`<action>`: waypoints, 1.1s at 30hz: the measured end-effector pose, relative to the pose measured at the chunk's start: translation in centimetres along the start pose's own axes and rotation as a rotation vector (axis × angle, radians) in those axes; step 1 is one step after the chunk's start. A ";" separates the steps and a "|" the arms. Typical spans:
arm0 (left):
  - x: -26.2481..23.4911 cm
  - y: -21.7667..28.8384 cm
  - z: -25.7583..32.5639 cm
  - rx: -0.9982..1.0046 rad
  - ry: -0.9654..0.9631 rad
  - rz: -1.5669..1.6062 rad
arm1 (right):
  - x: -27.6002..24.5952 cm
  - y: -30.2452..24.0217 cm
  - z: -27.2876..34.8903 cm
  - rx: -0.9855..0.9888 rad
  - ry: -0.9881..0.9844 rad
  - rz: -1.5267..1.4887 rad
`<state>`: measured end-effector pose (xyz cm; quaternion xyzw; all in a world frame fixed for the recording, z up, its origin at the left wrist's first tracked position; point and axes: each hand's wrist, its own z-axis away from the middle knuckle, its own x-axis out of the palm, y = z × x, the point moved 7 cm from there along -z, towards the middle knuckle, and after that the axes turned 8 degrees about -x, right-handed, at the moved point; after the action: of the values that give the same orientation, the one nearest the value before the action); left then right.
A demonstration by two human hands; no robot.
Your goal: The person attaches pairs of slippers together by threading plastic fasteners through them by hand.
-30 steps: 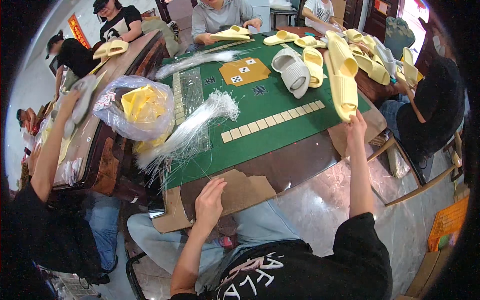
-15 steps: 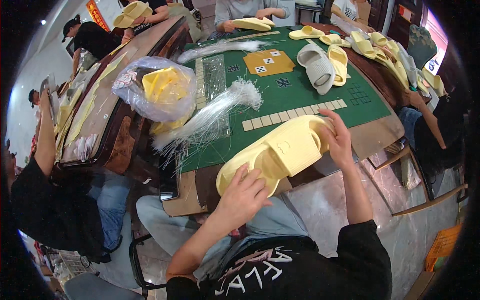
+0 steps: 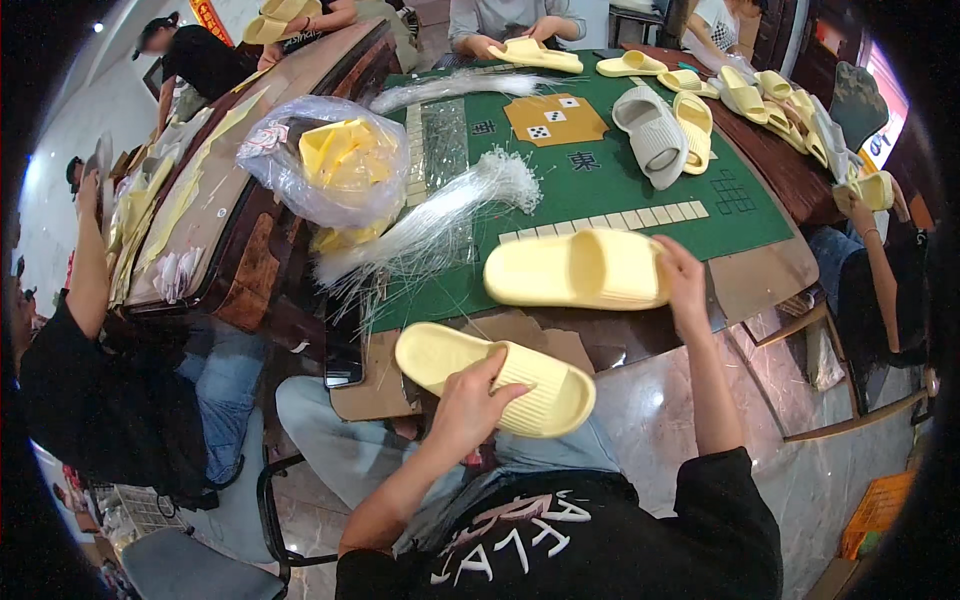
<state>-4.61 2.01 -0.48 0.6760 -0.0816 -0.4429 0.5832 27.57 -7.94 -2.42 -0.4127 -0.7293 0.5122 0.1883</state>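
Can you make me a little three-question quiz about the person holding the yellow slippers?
1. True or false: the left hand holds a yellow slipper.
2. The right hand holds a second slipper over: A) the green table, B) a chair, C) a box?
3. What colour is the lone slipper that is not yellow?

Key: 1 true; 2 A; 3 grey.

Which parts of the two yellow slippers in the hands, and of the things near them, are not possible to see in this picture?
Head view only:
- Lower slipper: its middle is covered by the left hand.
- Upper slipper: its right end is hidden behind the right hand; its sole faces away.
- Plastic bag: the yellow contents are blurred by the film.
- Clear strands: too thin to count.
- Row of tiles: faces too small to read.
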 end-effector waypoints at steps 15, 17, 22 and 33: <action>-2.2 1.8 -0.7 0.390 0.453 -0.326 | 14.0 -3.4 -2.3 -0.188 -0.539 0.456; -1.8 1.3 -1.8 0.390 0.402 -0.252 | 15.7 -2.4 -3.2 -0.239 -0.547 0.470; -1.0 -0.2 -3.2 0.320 0.199 -0.206 | 19.4 -0.9 -5.6 -0.292 -0.511 0.489; -0.9 -0.5 -3.1 0.319 0.201 -0.179 | 15.5 0.6 -5.1 0.180 -0.610 0.094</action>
<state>-3.24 4.92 -0.67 0.8051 -0.0318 -0.4050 0.4322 22.25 7.50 -3.23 -0.2552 -0.6839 0.6830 -0.0272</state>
